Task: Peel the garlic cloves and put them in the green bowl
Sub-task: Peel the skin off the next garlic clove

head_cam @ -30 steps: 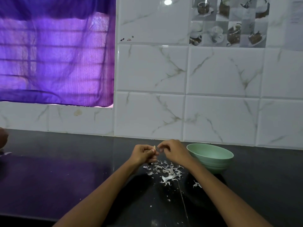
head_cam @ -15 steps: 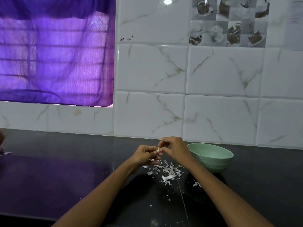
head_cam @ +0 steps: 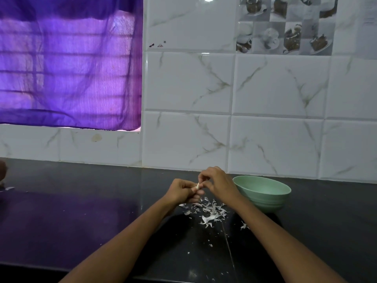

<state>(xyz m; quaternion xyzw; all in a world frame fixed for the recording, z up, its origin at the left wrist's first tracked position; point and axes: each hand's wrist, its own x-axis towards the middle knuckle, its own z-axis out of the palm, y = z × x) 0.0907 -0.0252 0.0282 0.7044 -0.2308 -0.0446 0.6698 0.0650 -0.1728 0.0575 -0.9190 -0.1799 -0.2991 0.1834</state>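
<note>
garlic clove (head_cam: 197, 186) mostly hidden in both hands' grip; green bowl (head_cam: 265, 196) contents unseen; brown object (head_cam: 2, 170) cut off at left edge

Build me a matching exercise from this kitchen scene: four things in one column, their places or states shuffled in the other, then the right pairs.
Things
1. small pale garlic clove
2. round pale green bowl
3. scattered white papery garlic skins
4. sheer purple curtain

Places or states
A. hanging over the window at upper left
B. lying loose on the black countertop below the hands
C. pinched between the left hand and right hand
D. standing on the counter just right of the right hand

Pairs: 1-C, 2-D, 3-B, 4-A
</note>
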